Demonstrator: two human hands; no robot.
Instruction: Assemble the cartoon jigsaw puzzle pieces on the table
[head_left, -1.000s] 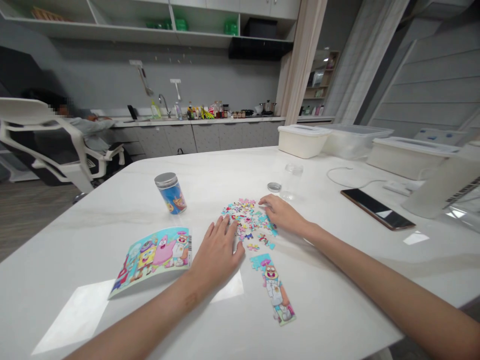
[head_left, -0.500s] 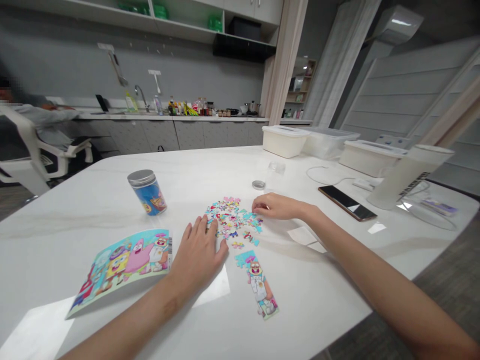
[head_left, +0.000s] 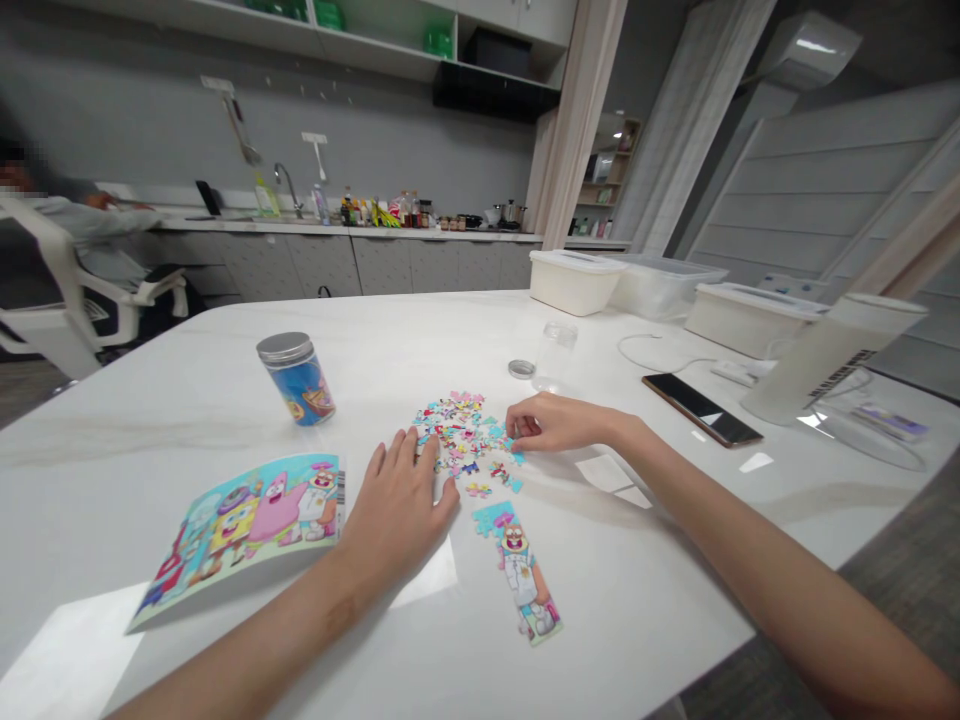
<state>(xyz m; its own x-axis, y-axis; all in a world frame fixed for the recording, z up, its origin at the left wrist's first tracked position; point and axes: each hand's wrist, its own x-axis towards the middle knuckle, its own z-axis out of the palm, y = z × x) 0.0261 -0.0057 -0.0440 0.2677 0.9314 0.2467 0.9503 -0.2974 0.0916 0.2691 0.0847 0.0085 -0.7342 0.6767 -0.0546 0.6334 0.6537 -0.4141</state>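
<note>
A heap of small, colourful jigsaw puzzle pieces [head_left: 466, 432] lies in the middle of the white table. My left hand [head_left: 401, 495] rests flat at its left edge, fingers spread, the fingertips touching the nearest pieces. At the right edge, my right hand [head_left: 551, 422] has its fingers curled and drawn together. Light-blue pieces show at those fingertips; whether one is pinched is hidden. Nearer to me lies a joined puzzle strip [head_left: 523, 580] showing a cartoon figure in white. A curved picture sheet [head_left: 251, 525] with cartoon figures lies left of my left hand.
A blue cartoon canister [head_left: 298, 382] with a metal lid stands left of the heap. Behind it are a clear jar [head_left: 555, 355] and a metal lid [head_left: 521, 369]. To the right are a phone [head_left: 701, 408], a white cylinder [head_left: 832, 355], cables and plastic boxes [head_left: 574, 285].
The camera view has shifted slightly. My right hand's fingers have curled in a little more at the heap's right edge. My left hand stays where it was.
</note>
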